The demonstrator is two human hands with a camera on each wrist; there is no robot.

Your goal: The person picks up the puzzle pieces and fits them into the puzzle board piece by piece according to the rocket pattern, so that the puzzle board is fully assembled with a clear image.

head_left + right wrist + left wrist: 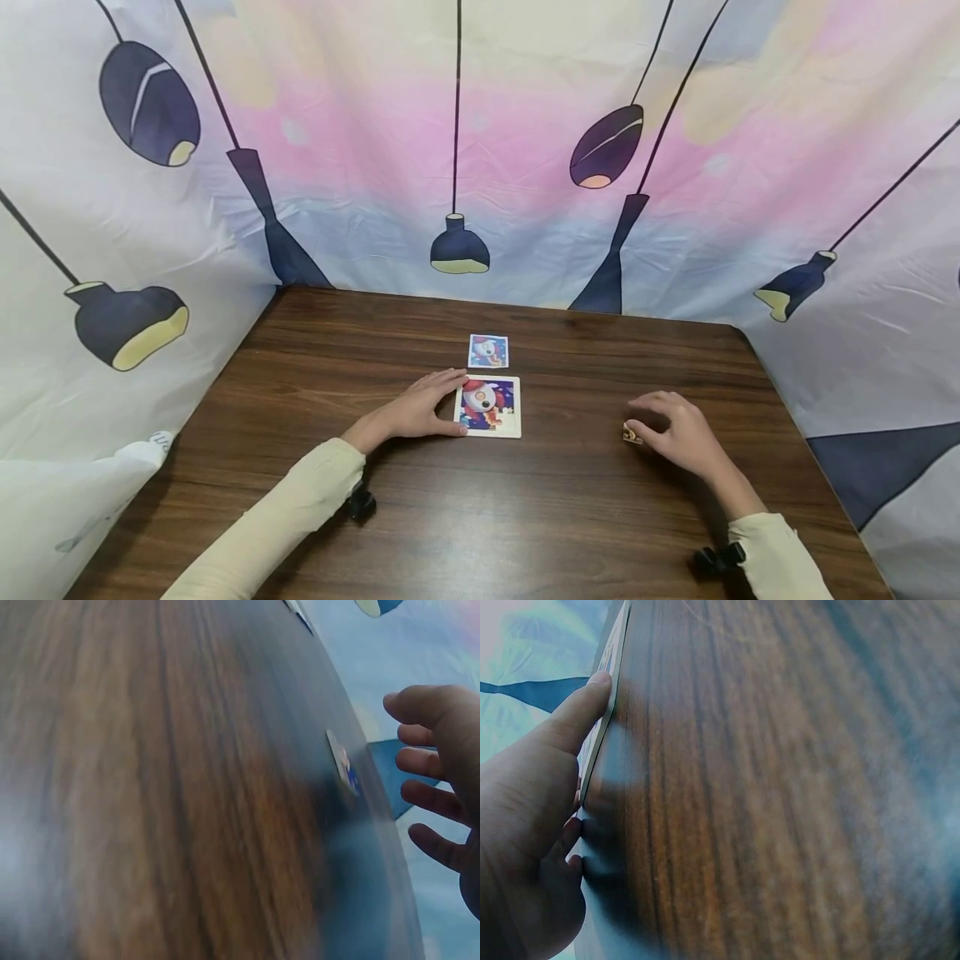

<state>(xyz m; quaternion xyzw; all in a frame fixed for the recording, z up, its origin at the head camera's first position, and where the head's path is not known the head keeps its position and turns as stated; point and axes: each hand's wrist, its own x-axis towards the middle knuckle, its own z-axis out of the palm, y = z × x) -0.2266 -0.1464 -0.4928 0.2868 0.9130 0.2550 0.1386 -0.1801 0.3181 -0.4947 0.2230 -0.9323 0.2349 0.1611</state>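
In the head view a square jigsaw puzzle (480,400) lies in its pale frame on the table, showing a white and red cartoon figure on dark blue. Its lower right part shows a pale bare patch. My left hand (420,408) rests along the frame's left side, thumb at the lower left corner and fingers at the upper left. The left wrist view shows that thumb (592,694) on the frame's edge. A small puzzle piece (631,434) lies on the table at the right. Just above it hovers my right hand (450,750), fingers spread and apart from the piece.
A small picture card (488,351) with a similar picture lies just behind the puzzle. The brown wooden table (480,517) ends at a printed cloth backdrop (360,167), which also hangs at both sides.
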